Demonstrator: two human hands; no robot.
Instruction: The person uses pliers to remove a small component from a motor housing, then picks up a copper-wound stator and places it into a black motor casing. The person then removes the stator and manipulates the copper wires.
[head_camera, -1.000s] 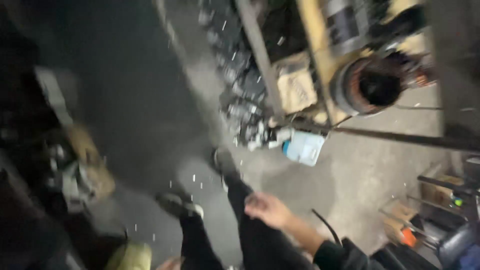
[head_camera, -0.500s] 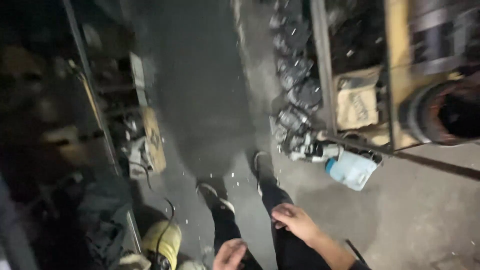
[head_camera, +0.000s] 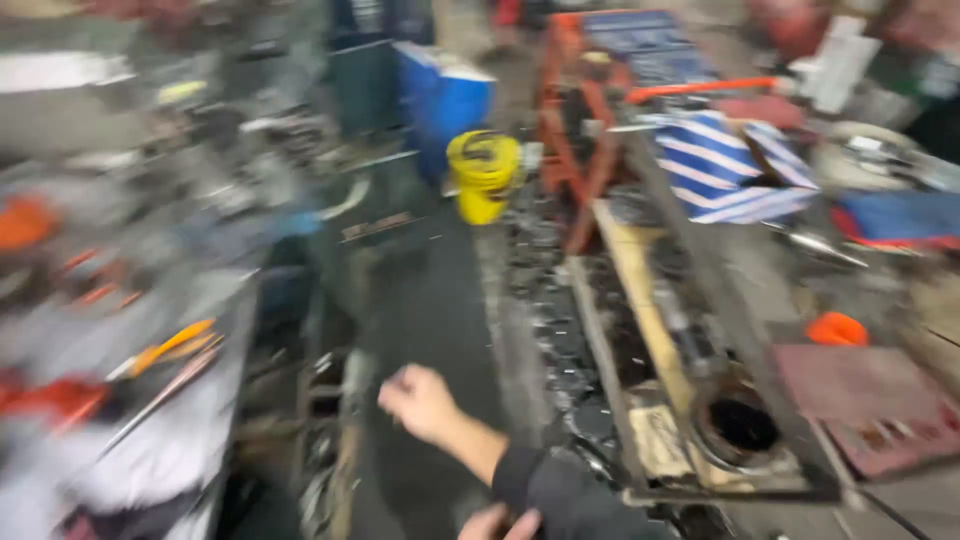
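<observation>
My right hand (head_camera: 420, 400) reaches forward over the dark floor aisle (head_camera: 430, 290), its forearm ending in a dark sleeve (head_camera: 560, 492). Its fingers are curled in and nothing shows in them. Only part of my left hand (head_camera: 505, 523) shows at the bottom edge, right against that sleeve. The whole view is motion-blurred. The nearest things are a cluttered workbench (head_camera: 150, 450) to the left and a low metal frame (head_camera: 640, 300) to the right.
A yellow bucket (head_camera: 483, 175) and a blue container (head_camera: 445, 100) stand at the aisle's far end. On the right are an orange frame (head_camera: 590, 100), a blue-and-white striped bag (head_camera: 730, 165), dark metal parts (head_camera: 545, 290), a round opening (head_camera: 740, 425) and a reddish board (head_camera: 860, 400). Orange-handled tools (head_camera: 170, 345) lie on the bench.
The view has swung up from my feet and the floor to the aisle ahead. My right hand now reaches forward and left; my legs are out of view.
</observation>
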